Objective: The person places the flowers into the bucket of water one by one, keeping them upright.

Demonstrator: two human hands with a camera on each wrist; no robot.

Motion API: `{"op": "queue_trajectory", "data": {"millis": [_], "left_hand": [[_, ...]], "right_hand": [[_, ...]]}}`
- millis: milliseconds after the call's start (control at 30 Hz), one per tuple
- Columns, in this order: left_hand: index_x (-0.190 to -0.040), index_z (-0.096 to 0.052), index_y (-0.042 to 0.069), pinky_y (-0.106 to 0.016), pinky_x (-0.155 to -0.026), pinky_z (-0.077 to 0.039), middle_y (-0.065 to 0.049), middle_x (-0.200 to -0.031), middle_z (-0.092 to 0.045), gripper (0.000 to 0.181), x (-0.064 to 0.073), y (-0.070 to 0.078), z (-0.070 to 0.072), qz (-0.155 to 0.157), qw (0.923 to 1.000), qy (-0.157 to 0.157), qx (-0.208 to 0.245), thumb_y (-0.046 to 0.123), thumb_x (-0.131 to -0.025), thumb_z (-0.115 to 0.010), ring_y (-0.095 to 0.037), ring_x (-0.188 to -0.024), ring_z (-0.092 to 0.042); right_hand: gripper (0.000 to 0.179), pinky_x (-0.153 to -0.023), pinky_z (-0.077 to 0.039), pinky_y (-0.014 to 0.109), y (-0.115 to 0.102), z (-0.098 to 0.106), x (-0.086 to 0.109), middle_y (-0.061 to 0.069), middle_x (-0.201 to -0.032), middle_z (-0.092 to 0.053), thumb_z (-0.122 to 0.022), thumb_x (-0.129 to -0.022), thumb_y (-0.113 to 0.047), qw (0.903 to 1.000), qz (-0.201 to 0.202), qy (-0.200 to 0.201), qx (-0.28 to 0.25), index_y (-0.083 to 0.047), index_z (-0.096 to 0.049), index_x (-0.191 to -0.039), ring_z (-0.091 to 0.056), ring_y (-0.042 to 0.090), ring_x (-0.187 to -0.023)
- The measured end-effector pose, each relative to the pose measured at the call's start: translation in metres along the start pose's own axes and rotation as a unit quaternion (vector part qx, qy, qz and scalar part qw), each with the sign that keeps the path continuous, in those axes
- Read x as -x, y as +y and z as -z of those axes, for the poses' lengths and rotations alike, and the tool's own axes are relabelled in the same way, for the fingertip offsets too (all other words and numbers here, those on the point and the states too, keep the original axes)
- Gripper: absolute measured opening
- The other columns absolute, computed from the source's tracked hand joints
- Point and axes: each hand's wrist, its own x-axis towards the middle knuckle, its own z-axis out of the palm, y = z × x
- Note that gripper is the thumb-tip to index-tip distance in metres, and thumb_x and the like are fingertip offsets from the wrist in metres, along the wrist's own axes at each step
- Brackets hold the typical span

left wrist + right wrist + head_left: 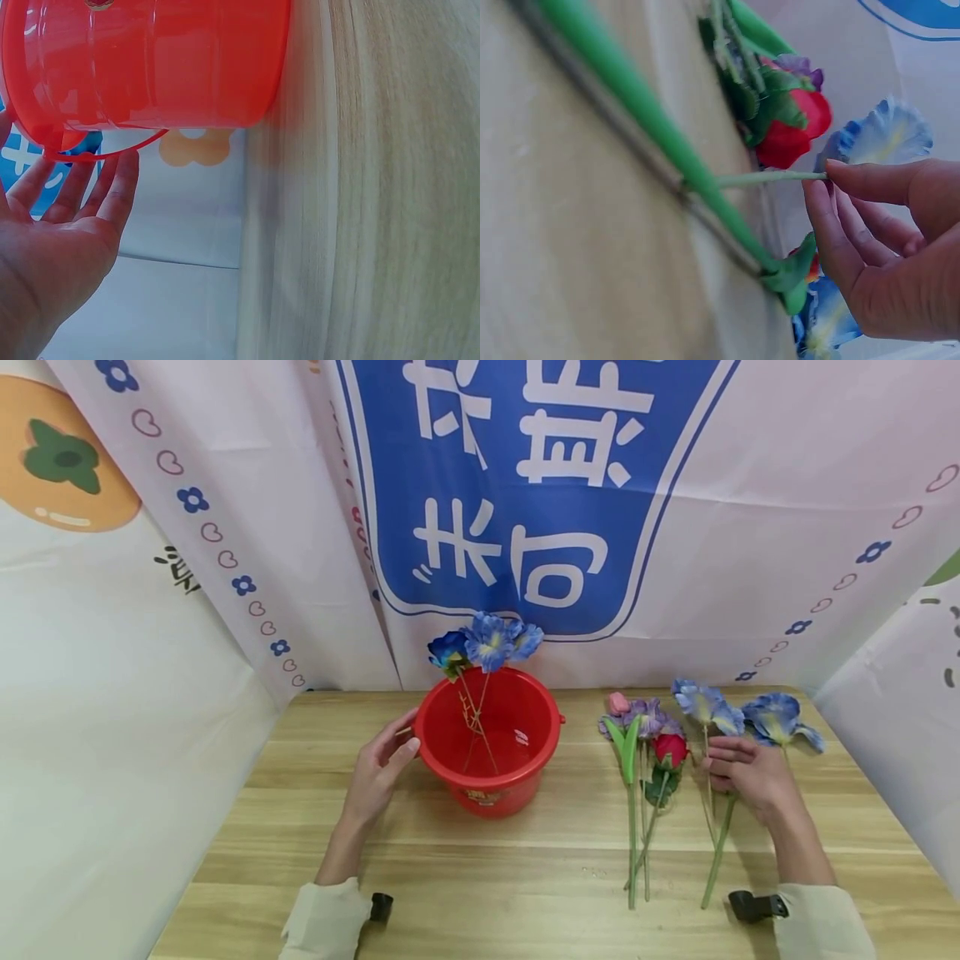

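A red bucket (498, 800) stands upright at the middle of the table. My left hand (375, 775) is at its left side, with the thumb by the rim and the fairly straight fingers touching the thin red handle (124, 152). Two blue artificial flowers, a dark blue rose (447, 648) and a paler ruffled one (491, 643), lean in the bucket with their heads above its far rim. On the right, my right hand (750, 772) pinches the green stem (769, 178) of a blue artificial flower (701, 703) between thumb and fingertips.
Left of the right hand lie a red rose (670, 749), purple flowers (651, 717) and a pink tulip (618, 703). Another blue flower (776, 717) lies beyond the hand at the right. A printed cloth wall (315, 568) closes off the table's back edge.
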Motion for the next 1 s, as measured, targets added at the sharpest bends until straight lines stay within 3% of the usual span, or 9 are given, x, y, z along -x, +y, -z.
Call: {"op": "queue_trajectory", "data": {"millis": [100,233,533,733,867,1000], "left_hand": [[-0.158,-0.052,0.009,-0.017,-0.101,-0.058,-0.018,-0.158,-0.056,0.05,0.0,0.0,0.0,0.001,1.0,0.001,0.002,0.017,-0.11,-0.059,-0.04,-0.141,-0.057],[-0.158,-0.053,0.009,-0.018,-0.102,-0.058,-0.017,-0.158,-0.056,0.05,0.001,0.0,0.001,0.002,1.0,0.003,-0.001,0.017,-0.11,-0.06,-0.039,-0.14,-0.057],[-0.157,-0.054,0.009,-0.019,-0.101,-0.059,-0.016,-0.158,-0.057,0.049,0.0,0.001,-0.001,0.005,1.0,0.005,-0.002,0.019,-0.109,-0.061,-0.04,-0.14,-0.058],[-0.158,-0.053,0.01,-0.026,-0.104,-0.061,-0.015,-0.159,-0.057,0.05,-0.001,0.003,-0.003,0.011,0.9999,0.003,0.003,0.02,-0.11,-0.061,-0.039,-0.14,-0.058],[-0.158,-0.053,0.01,-0.024,-0.102,-0.061,-0.015,-0.159,-0.056,0.05,-0.001,0.004,-0.003,0.012,0.9999,0.003,0.011,0.019,-0.11,-0.06,-0.039,-0.14,-0.058],[-0.158,-0.053,0.01,-0.022,-0.101,-0.06,-0.015,-0.159,-0.056,0.05,0.0,0.003,-0.001,0.013,0.9998,0.003,0.011,0.02,-0.11,-0.06,-0.038,-0.14,-0.057]], "right_hand": [[0.056,-0.08,-0.067,0.024,-0.007,-0.001,0.003,-0.03,-0.097,-0.069,-0.069,-0.103,-0.003,0.9997,0.019,0.017,-0.004,0.01,-0.048,-0.152,-0.074,-0.003,-0.091],[0.039,-0.078,-0.066,0.023,-0.016,-0.002,0.007,-0.029,-0.095,-0.072,-0.072,-0.102,-0.005,0.9985,0.033,0.037,-0.022,-0.007,-0.062,-0.14,-0.074,-0.004,-0.088],[0.03,-0.078,-0.066,0.022,-0.037,-0.01,0.021,-0.023,-0.096,-0.076,-0.075,-0.099,-0.003,0.9944,0.066,0.051,-0.064,-0.026,-0.07,-0.118,-0.075,-0.001,-0.086],[0.029,-0.078,-0.066,0.023,-0.056,-0.021,0.026,-0.02,-0.099,-0.077,-0.073,-0.1,-0.001,0.9918,0.094,0.046,-0.073,-0.019,-0.07,-0.123,-0.076,-0.001,-0.089],[0.033,-0.079,-0.066,0.021,-0.072,-0.03,0.027,-0.022,-0.102,-0.074,-0.069,-0.102,-0.002,0.9916,0.114,0.055,-0.027,-0.009,-0.066,-0.134,-0.075,-0.005,-0.093],[0.035,-0.081,-0.065,0.02,-0.093,-0.04,0.027,-0.023,-0.102,-0.073,-0.072,-0.101,-0.005,0.9896,0.131,0.059,-0.01,-0.008,-0.066,-0.136,-0.074,-0.004,-0.095]]}}
